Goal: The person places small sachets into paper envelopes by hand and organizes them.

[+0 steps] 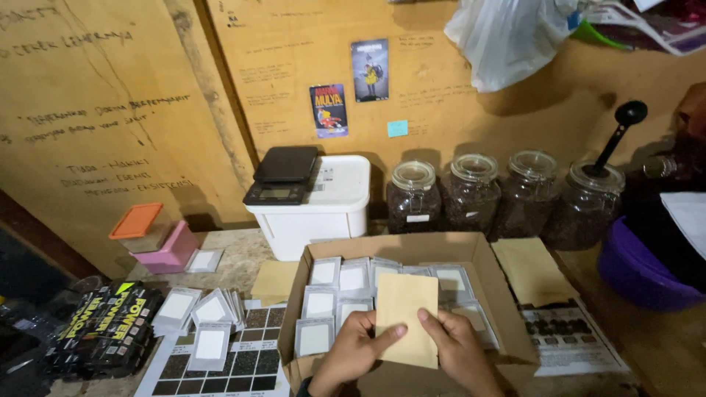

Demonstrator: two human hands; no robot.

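Both hands hold a tan paper envelope [405, 316] upright over an open cardboard box [491, 273]. My left hand [354, 350] grips its lower left edge, thumb across the front. My right hand [457, 349] pinches its lower right edge. Inside the box stand several grey sachets with white labels [340, 287], packed in rows behind and beside the envelope.
Loose grey sachets [209, 317] lie on a printed sheet left of the box. More tan envelopes [531, 270] lie to the right. Behind stand several glass jars of dark beans [471, 192], a white tub with a scale [285, 175] on it, a pink box [170, 250], a purple basin [638, 273].
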